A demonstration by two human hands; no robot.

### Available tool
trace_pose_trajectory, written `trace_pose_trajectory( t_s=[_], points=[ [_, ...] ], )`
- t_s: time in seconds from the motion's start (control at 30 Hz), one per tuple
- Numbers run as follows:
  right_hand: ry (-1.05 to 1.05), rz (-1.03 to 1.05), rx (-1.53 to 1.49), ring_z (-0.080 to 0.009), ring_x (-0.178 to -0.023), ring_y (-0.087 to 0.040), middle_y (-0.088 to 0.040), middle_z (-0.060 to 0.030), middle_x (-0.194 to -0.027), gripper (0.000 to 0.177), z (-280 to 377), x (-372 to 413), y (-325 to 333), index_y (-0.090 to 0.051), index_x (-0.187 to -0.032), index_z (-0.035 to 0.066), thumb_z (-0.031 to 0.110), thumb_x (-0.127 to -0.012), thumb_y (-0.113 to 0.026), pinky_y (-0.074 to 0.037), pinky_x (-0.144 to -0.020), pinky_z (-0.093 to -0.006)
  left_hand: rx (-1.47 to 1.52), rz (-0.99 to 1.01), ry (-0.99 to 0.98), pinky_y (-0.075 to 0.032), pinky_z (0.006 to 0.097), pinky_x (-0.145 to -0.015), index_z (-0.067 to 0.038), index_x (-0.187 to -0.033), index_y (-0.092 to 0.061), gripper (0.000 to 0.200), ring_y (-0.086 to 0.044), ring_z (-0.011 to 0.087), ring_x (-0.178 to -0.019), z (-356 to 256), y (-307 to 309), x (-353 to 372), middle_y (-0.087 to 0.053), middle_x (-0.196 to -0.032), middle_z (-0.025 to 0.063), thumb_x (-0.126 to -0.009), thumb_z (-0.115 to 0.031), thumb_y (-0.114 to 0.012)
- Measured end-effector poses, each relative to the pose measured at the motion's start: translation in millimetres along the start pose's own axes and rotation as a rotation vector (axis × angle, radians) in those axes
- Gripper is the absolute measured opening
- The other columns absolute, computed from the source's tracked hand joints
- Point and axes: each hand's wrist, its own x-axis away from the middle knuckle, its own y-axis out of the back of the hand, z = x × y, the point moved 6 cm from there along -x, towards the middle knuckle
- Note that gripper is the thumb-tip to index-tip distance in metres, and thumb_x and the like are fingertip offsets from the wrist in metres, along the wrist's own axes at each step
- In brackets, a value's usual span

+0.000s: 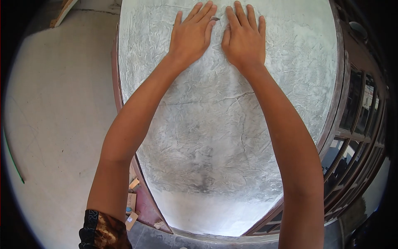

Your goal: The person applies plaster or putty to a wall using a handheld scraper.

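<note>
Both my arms reach up in front of me to a rough, grey-white plastered wall (207, 120) with wrinkled ridges and a thin crack. High on it, my left hand (191, 35) lies flat with its fingers stretched out and slightly apart. A small dark, pointed bit (214, 18) shows between its index finger and thumb; most of it is hidden, and I cannot tell what it is. My right hand (245, 39) rests flat beside it, fingers spread against the plaster, a narrow gap between the two thumbs.
Brown wooden windows with glass panes (356, 103) stand along the right. On the left is a plain, pale wall (62, 108), with a green strip (12, 157) at its edge. Small cardboard boxes (131, 202) sit low by a reddish board (147, 207), above dark floor tiles (153, 238).
</note>
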Motion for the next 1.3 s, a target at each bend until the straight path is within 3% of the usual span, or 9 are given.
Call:
trace_pose_trajectory(
  t_s=[0.23, 0.33, 0.53, 0.6, 0.77, 0.87, 1.0, 1.2, 1.3],
  points=[
    [-0.003, 0.046, -0.009, -0.0393, -0.153, -0.031, -0.042, -0.0206, -0.161, 0.053, 0, 0, -1, -0.05, -0.148, 0.0, 0.017, -0.099, -0.049, -0.019, -0.127, -0.0559, -0.012, -0.147, 0.035, -0.03, 0.0563, -0.122, 0.002, -0.146, -0.054, 0.044, -0.042, 0.0346, -0.148, 11, 1, -15, -0.049, -0.158, 0.0167, -0.111, -0.021, -0.042],
    [-0.001, 0.034, -0.001, -0.0393, -0.153, -0.031, -0.042, -0.0206, -0.161, 0.052, -1, 2, -3, -0.05, -0.149, -0.001, 0.016, -0.099, -0.048, -0.018, -0.127, -0.0557, 0.01, -0.139, -0.043, -0.034, 0.0567, -0.12, -0.013, -0.148, -0.057, 0.044, -0.045, 0.0282, -0.147, -3, 1, 27, -0.051, -0.158, 0.0054, -0.105, -0.024, -0.054],
    [-0.026, 0.057, 0.018, -0.0394, -0.153, -0.031, -0.041, -0.0208, -0.161, 0.053, 1, 0, 1, -0.049, -0.149, -0.001, 0.016, -0.099, -0.049, -0.019, -0.127, -0.0555, 0.004, -0.18, -0.009, -0.038, 0.053, -0.118, 0.003, -0.137, -0.062, 0.04, -0.049, 0.036, -0.143, 24, 21, -45, -0.056, -0.151, 0.0176, -0.109, -0.019, -0.044],
    [-0.019, 0.06, 0.016, -0.0393, -0.153, -0.031, -0.041, -0.0208, -0.161, 0.053, 2, 1, 1, -0.049, -0.149, -0.001, 0.016, -0.099, -0.049, -0.019, -0.127, -0.0555, 0.065, 0.031, 0.202, -0.042, 0.0529, -0.115, -0.012, -0.14, -0.065, 0.038, -0.053, 0.0277, -0.141, 24, 10, -12, -0.06, -0.149, 0.0064, -0.104, -0.022, -0.056],
    [-0.018, 0.061, 0.008, -0.0394, -0.153, -0.032, -0.042, -0.0208, -0.161, 0.053, 0, 0, -1, -0.05, -0.149, -0.001, 0.015, -0.099, -0.049, -0.019, -0.127, -0.0557, -0.05, -0.168, -0.08, -0.044, 0.0504, -0.113, -0.008, -0.135, -0.067, 0.035, -0.055, 0.0283, -0.138, 0, 19, 30, -0.062, -0.146, 0.0084, -0.102, -0.018, -0.06],
    [-0.026, 0.048, -0.011, -0.0395, -0.153, -0.032, -0.042, -0.0206, -0.161, 0.052, 0, -1, 1, -0.051, -0.148, -0.001, 0.015, -0.098, -0.05, -0.019, -0.127, -0.0559, -0.013, -0.116, 0.016, -0.038, 0.0509, -0.118, 0.003, -0.137, -0.062, 0.04, -0.048, 0.0358, -0.143, 25, 18, -34, -0.057, -0.15, 0.0169, -0.11, -0.02, -0.044],
    [-0.01, 0.045, 0.007, -0.0397, -0.152, -0.032, -0.042, -0.0204, -0.161, 0.053, 0, -1, -1, -0.051, -0.148, -0.001, 0.016, -0.098, -0.05, -0.019, -0.126, -0.0562, 0.017, -0.172, -0.013, -0.043, 0.0515, -0.114, -0.008, -0.136, -0.066, 0.037, -0.054, 0.028, -0.139, 9, 15, -6, -0.061, -0.148, 0.0069, -0.102, -0.019, -0.061],
    [-0.012, 0.028, -0.001, -0.0401, -0.153, -0.032, -0.042, -0.0203, -0.161, 0.053, 1, 0, -2, -0.051, -0.148, -0.001, 0.018, -0.098, -0.049, -0.02, -0.126, -0.0564, -0.085, -0.184, 0.017, -0.039, 0.0566, -0.116, -0.011, -0.144, -0.061, 0.04, -0.05, 0.0295, -0.143, -8, 12, 9, -0.058, -0.152, 0.0053, -0.105, -0.018, -0.054],
    [-0.009, 0.034, -0.004, -0.0402, -0.152, -0.032, -0.043, -0.0207, -0.16, 0.052, 0, 1, 0, -0.051, -0.148, -0.001, 0.017, -0.099, -0.049, -0.02, -0.126, -0.0563, 0.015, -0.21, 0.087, -0.035, 0.0578, -0.118, 0.001, -0.137, -0.063, 0.039, -0.049, 0.0353, -0.143, 8, 13, -33, -0.057, -0.15, 0.0167, -0.109, -0.021, -0.045]
  ],
)
